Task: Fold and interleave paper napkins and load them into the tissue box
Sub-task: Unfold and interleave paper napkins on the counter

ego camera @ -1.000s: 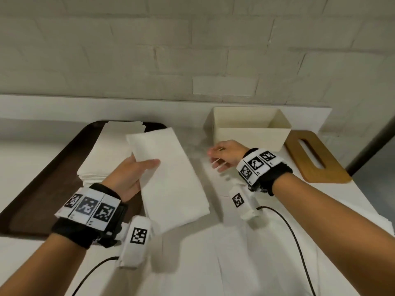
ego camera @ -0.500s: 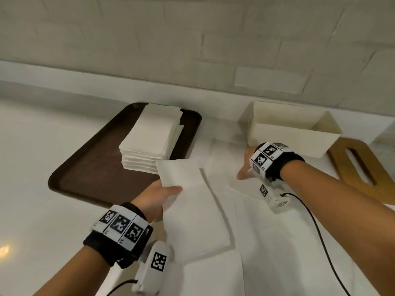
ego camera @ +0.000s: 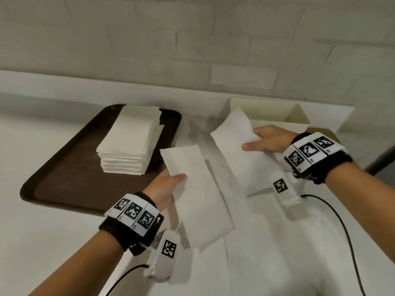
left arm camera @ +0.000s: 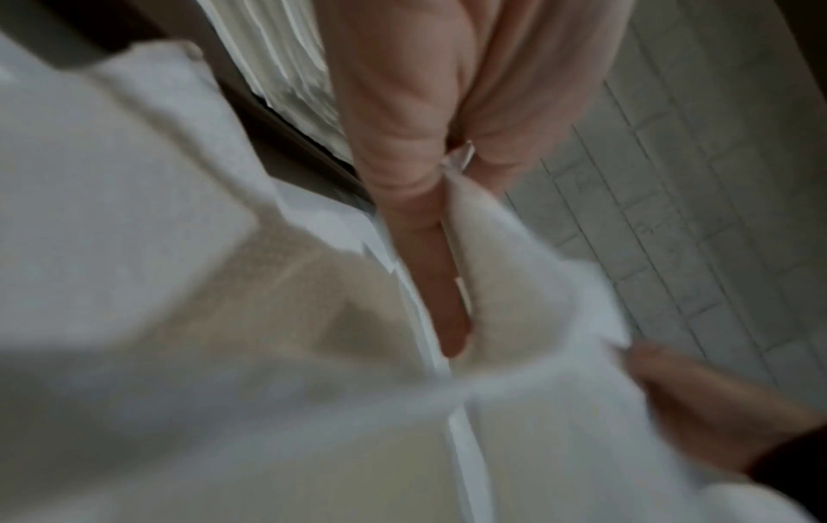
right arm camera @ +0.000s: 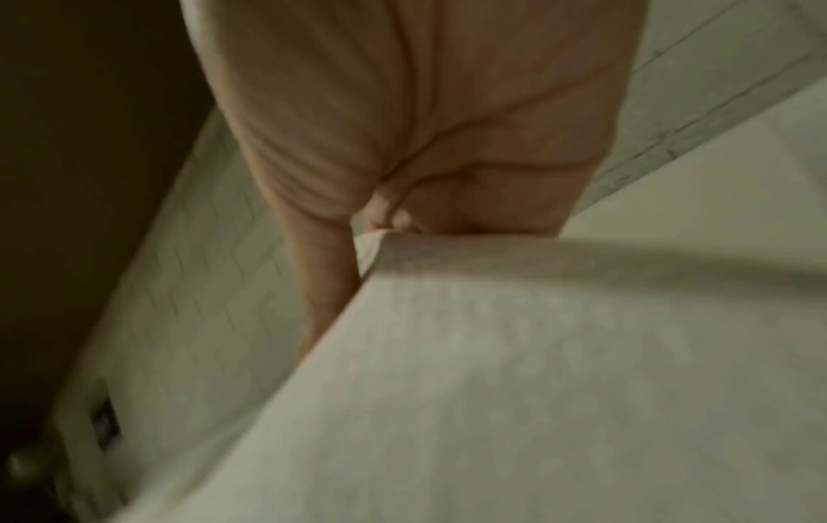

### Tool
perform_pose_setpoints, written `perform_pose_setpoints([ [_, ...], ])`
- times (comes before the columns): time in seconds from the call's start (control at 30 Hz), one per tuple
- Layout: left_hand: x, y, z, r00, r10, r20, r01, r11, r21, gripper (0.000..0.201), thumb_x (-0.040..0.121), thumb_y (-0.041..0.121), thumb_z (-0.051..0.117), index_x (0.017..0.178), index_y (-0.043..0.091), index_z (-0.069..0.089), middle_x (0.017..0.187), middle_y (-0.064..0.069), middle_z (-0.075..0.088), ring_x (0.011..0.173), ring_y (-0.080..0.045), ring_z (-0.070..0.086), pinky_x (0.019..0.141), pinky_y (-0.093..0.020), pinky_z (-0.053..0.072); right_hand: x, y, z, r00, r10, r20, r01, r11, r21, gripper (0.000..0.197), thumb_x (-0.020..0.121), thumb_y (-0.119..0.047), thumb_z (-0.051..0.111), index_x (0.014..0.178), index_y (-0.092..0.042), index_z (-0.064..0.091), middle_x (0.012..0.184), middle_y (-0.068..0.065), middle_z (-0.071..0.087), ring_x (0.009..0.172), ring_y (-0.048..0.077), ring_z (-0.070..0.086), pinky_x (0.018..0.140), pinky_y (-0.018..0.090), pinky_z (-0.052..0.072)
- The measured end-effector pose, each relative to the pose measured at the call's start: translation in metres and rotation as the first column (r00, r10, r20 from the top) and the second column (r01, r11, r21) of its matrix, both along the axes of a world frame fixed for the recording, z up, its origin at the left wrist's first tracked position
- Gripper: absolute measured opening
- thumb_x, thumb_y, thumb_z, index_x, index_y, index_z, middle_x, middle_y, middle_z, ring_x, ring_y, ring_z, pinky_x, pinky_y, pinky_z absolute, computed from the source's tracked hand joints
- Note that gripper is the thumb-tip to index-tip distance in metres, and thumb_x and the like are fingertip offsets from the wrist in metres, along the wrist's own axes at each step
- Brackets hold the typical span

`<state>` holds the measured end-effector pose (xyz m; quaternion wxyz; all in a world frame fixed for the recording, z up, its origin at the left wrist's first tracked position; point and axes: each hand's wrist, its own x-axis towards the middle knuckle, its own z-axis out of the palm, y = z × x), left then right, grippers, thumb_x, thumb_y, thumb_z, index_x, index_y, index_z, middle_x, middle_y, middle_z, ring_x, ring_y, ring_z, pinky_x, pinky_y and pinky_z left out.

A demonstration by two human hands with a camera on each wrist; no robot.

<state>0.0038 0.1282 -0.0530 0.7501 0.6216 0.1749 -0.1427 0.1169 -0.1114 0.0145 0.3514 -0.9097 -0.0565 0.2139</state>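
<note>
Left hand pinching one folded napkin right of brown tray; right hand gripping another napkin farther right, before open tissue box. Napkin stack on tray.

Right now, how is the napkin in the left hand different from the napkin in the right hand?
The left hand holds the left napkin near the tray; the right hand holds the right napkin in front of the tissue box. The left napkin looks flat; the right napkin's top corner curls up. Both are white folded paper.
</note>
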Motion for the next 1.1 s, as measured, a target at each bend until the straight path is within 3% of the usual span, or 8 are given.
perform_pose_setpoints([
  [0.07, 0.006, -0.005, -0.001, 0.999, 0.037, 0.001, -0.037, 0.999, -0.005, 0.046, 0.095, -0.001, 0.039, 0.14, 0.011, 0.037, 0.131, -0.015, 0.054, 0.105, -0.027, 0.055, 0.08, -0.033, 0.048, -0.011, 0.005, 0.016, 0.995, -0.026, -0.094, 0.056, 0.938, 0.341, 0.023, 0.084, -0.015, 0.064, 0.106, -0.007, 0.062, 0.097, 0.007, 0.068, 0.085, 0.022, 0.065, 0.076, 0.027, 0.056],
  [0.17, 0.012, -0.007, -0.004, 0.999, 0.044, -0.006, -0.045, 0.998, -0.033, 0.046, 0.095, 0.0, 0.039, 0.14, 0.01, 0.037, 0.132, -0.018, 0.052, 0.104, -0.03, 0.055, 0.078, -0.033, 0.048, -0.023, 0.028, 0.012, 0.984, -0.029, -0.173, 0.121, 0.831, 0.544, 0.012, 0.086, -0.012, 0.06, 0.097, -0.011, 0.061, 0.096, 0.007, 0.066, 0.078, 0.016, 0.064, 0.074, 0.025, 0.055],
  [0.53, 0.017, 0.011, -0.006, 0.986, 0.164, -0.012, -0.162, 0.957, -0.242, 0.056, 0.097, 0.047, 0.025, 0.136, 0.013, 0.045, 0.134, -0.014, 0.054, 0.118, -0.029, 0.053, 0.085, -0.037, 0.047, -0.048, 0.098, -0.061, 0.943, 0.013, -0.333, 0.18, 0.821, 0.541, 0.011, 0.079, -0.014, 0.07, 0.088, -0.013, 0.064, 0.093, 0.004, 0.067, 0.083, 0.019, 0.065, 0.082, 0.029, 0.053],
  [0.73, 0.017, 0.017, -0.007, 0.996, 0.087, 0.024, -0.077, 0.961, -0.265, 0.068, 0.09, 0.064, 0.018, 0.131, 0.019, 0.049, 0.128, -0.012, 0.06, 0.118, -0.027, 0.056, 0.096, -0.04, 0.045, -0.047, 0.102, -0.059, 0.94, 0.072, -0.333, 0.107, 0.865, 0.489, 0.013, 0.079, -0.02, 0.07, 0.091, -0.017, 0.065, 0.098, 0.003, 0.068, 0.087, 0.019, 0.066, 0.082, 0.027, 0.054],
  [0.87, 0.018, 0.01, -0.007, 0.992, 0.122, 0.026, -0.115, 0.977, -0.177, 0.041, 0.098, 0.028, 0.038, 0.135, 0.01, 0.045, 0.115, -0.012, 0.064, 0.102, -0.026, 0.062, 0.085, -0.036, 0.05, -0.044, 0.102, -0.058, 0.932, 0.083, -0.353, 0.092, 0.888, 0.451, 0.018, 0.078, -0.025, 0.071, 0.092, -0.015, 0.065, 0.099, 0.006, 0.069, 0.092, 0.023, 0.066, 0.088, 0.034, 0.054],
  [0.97, 0.019, 0.008, -0.009, 0.989, 0.146, 0.02, -0.143, 0.985, -0.095, 0.038, 0.1, 0.017, 0.035, 0.137, 0.01, 0.04, 0.118, -0.012, 0.06, 0.101, -0.025, 0.058, 0.082, -0.035, 0.048, -0.035, 0.101, -0.052, 0.963, -0.073, -0.258, 0.173, 0.904, 0.392, 0.022, 0.082, -0.033, 0.066, 0.087, -0.013, 0.058, 0.079, 0.005, 0.066, 0.067, 0.02, 0.063, 0.065, 0.032, 0.056],
  [1.03, 0.02, 0.008, -0.01, 0.987, 0.161, -0.007, -0.161, 0.986, -0.053, 0.039, 0.1, 0.016, 0.035, 0.138, 0.01, 0.039, 0.129, -0.015, 0.055, 0.106, -0.027, 0.055, 0.089, -0.038, 0.045, -0.022, 0.093, -0.046, 0.971, -0.214, -0.107, 0.235, 0.937, 0.257, 0.022, 0.085, -0.033, 0.062, 0.084, -0.013, 0.054, 0.083, 0.01, 0.063, 0.07, 0.026, 0.06, 0.071, 0.039, 0.053],
  [1.1, 0.021, 0.01, -0.013, 0.985, 0.17, -0.023, -0.17, 0.985, -0.024, 0.04, 0.1, 0.016, 0.035, 0.139, 0.011, 0.038, 0.132, -0.016, 0.054, 0.108, -0.028, 0.054, 0.091, -0.04, 0.044, -0.018, 0.081, -0.036, 0.994, -0.098, 0.048, 0.104, 0.984, -0.144, 0.033, 0.087, -0.035, 0.058, 0.109, -0.01, 0.058, 0.118, 0.014, 0.06, 0.103, 0.03, 0.058, 0.092, 0.037, 0.046],
])
